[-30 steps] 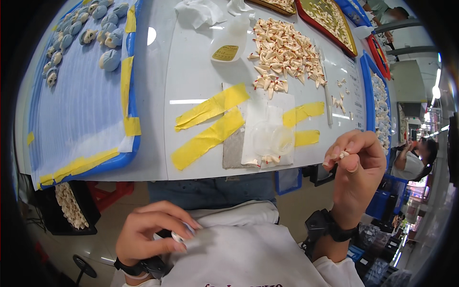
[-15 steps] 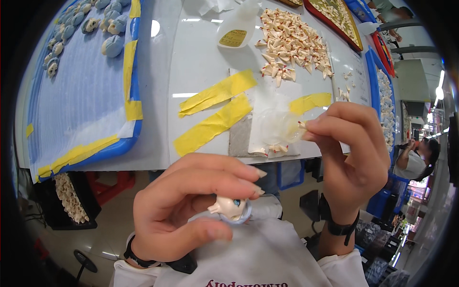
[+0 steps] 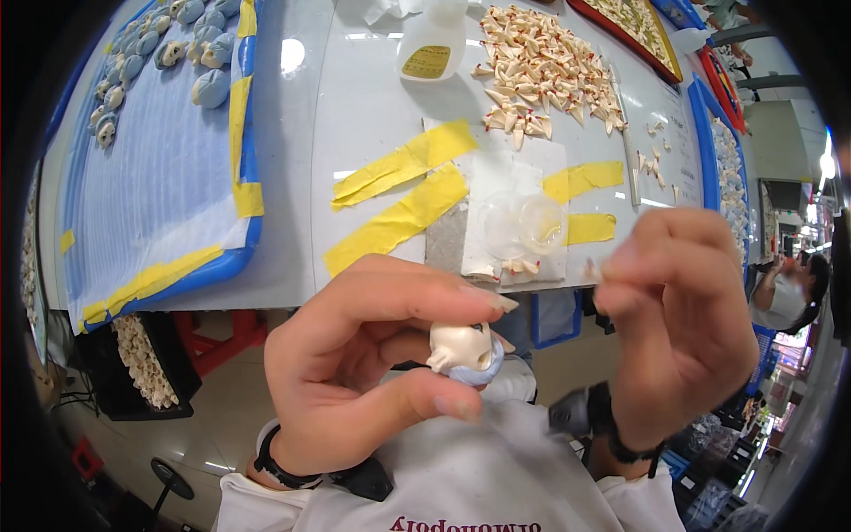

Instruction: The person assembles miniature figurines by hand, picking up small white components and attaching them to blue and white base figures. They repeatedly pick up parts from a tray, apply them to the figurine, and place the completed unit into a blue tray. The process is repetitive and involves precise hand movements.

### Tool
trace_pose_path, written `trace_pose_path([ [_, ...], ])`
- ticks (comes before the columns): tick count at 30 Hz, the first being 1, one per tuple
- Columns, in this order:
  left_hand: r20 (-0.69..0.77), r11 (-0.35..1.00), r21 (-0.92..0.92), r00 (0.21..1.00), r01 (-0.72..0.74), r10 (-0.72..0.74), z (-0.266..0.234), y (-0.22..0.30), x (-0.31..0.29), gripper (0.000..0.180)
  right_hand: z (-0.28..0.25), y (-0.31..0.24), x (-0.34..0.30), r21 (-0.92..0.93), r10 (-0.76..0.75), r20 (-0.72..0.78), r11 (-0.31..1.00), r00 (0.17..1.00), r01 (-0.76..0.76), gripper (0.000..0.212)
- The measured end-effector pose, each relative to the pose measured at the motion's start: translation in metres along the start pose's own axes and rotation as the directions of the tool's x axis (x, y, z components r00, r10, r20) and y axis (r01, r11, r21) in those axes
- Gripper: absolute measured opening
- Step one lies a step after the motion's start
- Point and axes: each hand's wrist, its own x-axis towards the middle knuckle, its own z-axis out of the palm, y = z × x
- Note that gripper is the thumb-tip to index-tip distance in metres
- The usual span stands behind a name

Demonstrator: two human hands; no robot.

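Observation:
My left hand (image 3: 355, 350) holds a small doll head (image 3: 456, 348) between thumb and fingers, above my lap. Its face part is cream, its back part light blue, and a dark opening shows in it. To the right of it, my right hand (image 3: 683, 310) is pinched and smeared by motion. A tiny pale piece (image 3: 591, 269) with a reddish end shows at its fingertips, too blurred to make out in detail. Nearest to that hand on the table are small clear round cups (image 3: 542, 224) on a white card, with several cream, red-tipped pieces (image 3: 521, 266) at the card's near edge.
Yellow tape strips (image 3: 399, 222) lie across the card's sides. Beyond are a translucent bottle (image 3: 433, 53) and a heap of cream, red-tipped pieces (image 3: 541, 75). A blue tray (image 3: 244, 259) with blue-and-cream heads stands left. A black bin (image 3: 182, 372) sits below the table's edge.
My right hand has drawn back from the cups, toward me and to the right, with the tiny piece. My left hand has moved slightly right and up, and the doll head has turned.

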Motion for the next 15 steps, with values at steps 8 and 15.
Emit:
trace_pose_path([
  [8,0.141,0.95,0.225,0.972,-0.215,0.187,-0.01,-0.01,-0.002,0.049,0.018,-0.012,-0.022,0.228,0.034,-0.046,0.973,0.998,-0.022,0.011],
  [15,0.214,0.856,0.383,0.935,-0.347,0.283,-0.011,-0.011,-0.005,0.047,0.012,-0.006,-0.02,0.202,-0.1,0.002,0.974,0.995,0.097,0.018],
])
